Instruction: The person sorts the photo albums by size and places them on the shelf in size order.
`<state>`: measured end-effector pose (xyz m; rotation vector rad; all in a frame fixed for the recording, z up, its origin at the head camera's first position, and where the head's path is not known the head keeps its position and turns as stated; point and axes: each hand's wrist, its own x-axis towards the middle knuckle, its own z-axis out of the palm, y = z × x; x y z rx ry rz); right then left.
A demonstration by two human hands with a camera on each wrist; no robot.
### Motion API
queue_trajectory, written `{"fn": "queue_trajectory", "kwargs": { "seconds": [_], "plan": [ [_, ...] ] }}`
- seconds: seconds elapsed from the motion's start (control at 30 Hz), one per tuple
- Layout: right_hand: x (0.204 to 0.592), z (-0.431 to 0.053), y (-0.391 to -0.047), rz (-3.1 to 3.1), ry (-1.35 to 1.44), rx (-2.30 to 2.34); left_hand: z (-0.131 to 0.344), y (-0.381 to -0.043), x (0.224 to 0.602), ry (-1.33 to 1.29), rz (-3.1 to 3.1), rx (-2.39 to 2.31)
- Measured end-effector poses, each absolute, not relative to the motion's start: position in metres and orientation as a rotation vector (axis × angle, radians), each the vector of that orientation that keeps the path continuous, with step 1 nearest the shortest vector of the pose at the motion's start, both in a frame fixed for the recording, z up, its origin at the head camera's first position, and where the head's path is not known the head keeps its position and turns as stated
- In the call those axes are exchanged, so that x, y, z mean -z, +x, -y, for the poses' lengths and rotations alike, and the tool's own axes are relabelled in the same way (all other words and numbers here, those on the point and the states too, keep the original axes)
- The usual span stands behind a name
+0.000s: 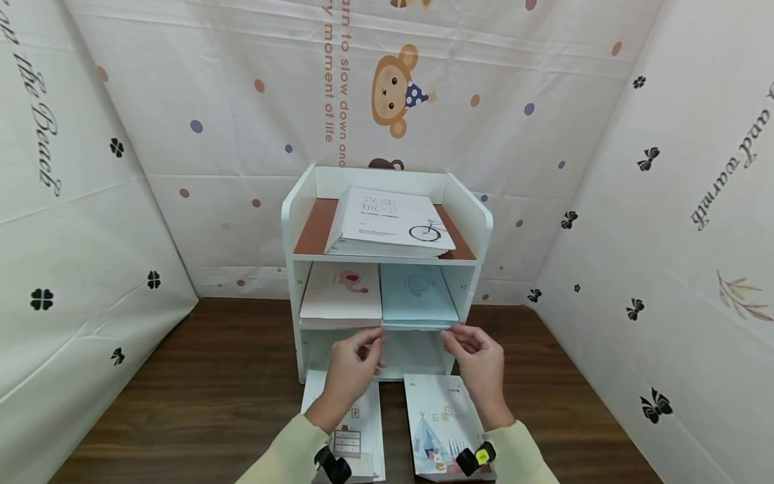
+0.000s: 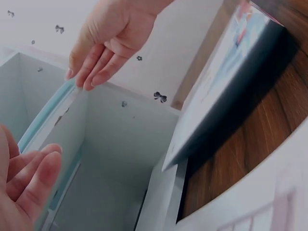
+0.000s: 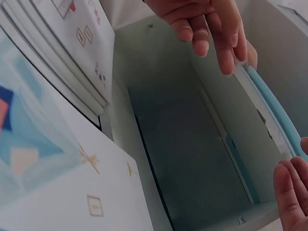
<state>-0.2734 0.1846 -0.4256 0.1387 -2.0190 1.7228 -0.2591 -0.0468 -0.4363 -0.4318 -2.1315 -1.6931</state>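
Both hands are at the front edge of the light blue notebooks (image 1: 419, 292) on the right half of the white rack's middle shelf. My left hand (image 1: 353, 363) is by the front left corner, its fingertips right at the edge. At the front right corner is my right hand (image 1: 478, 359), its thumb close against the blue edge. The wrist views show the fingers of the left hand (image 2: 31, 187) and right hand (image 2: 113, 43) fairly straight, at opposite ends of the blue edge (image 2: 48, 110). Beside the blue ones lie pink notebooks (image 1: 338, 296).
The white rack (image 1: 290, 269) stands on a dark wooden table (image 1: 211, 403). White books (image 1: 393, 222) lie on its top level. Below the hands are a left book stack (image 1: 363, 444) and a right book stack (image 1: 432, 423), in front of the lowest compartment (image 1: 408, 353). Printed cloth (image 1: 230, 134) hangs behind.
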Motion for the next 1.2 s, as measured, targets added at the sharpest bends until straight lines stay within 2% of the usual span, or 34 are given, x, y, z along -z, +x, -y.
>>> {"fn": "queue_trajectory", "kwargs": {
  "seconds": [0.5, 1.2],
  "plan": [
    [0.435, -0.166, -0.246, 2.208, 0.203, -1.829, 0.075, -0.233, 0.436, -0.491, 2.378, 1.375],
    [0.449, -0.142, -0.201, 2.233, 0.269, -2.782, 0.120, -0.186, 0.457, -0.236, 2.511, 1.364]
  ]
}}
